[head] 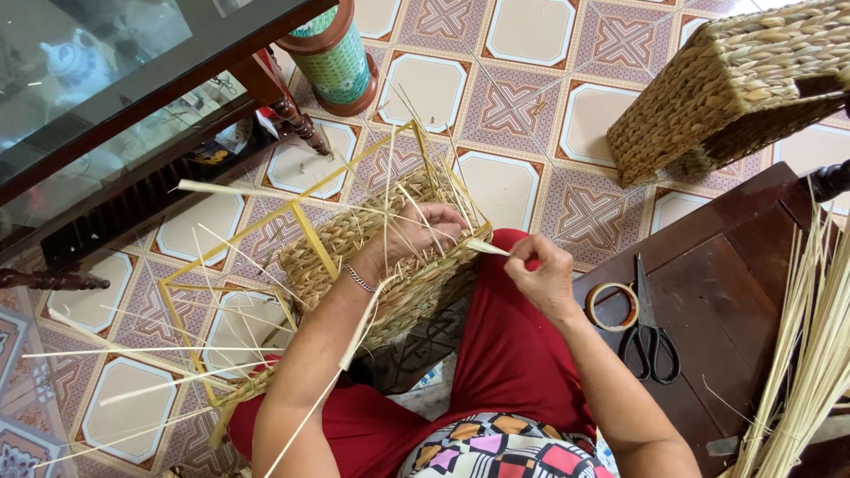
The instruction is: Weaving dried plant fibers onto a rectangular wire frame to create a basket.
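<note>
Woven straw, head view: half-made basket (390, 265) on a yellow wire frame (305, 230), resting on the person's red-clothed lap.
Left hand (416, 232): laid on the woven wall near the basket's top edge; fingers curled and pressed onto the weave, loose straw ends crossing over the knuckles.
Right hand (542, 276): just right of the basket; thumb and forefinger pinched on a flat straw strand (487, 248) whose free end points toward the left fingertips.
Strand position: between the two hands, touching the basket rim beside the left fingers.
Handling judgement: the weave looks best served by keeping the left fingers firm on the last row while the pinched strand is drawn snug and flat, not twisted.
Beyond the right fingers: scissors (648, 332) and tape roll (611, 306) on a dark wooden stool (735, 292); bundle of straw stalks (810, 345) further right.
Well away from both hands: finished woven basket (726, 88) on the patterned tile floor (513, 106).
</note>
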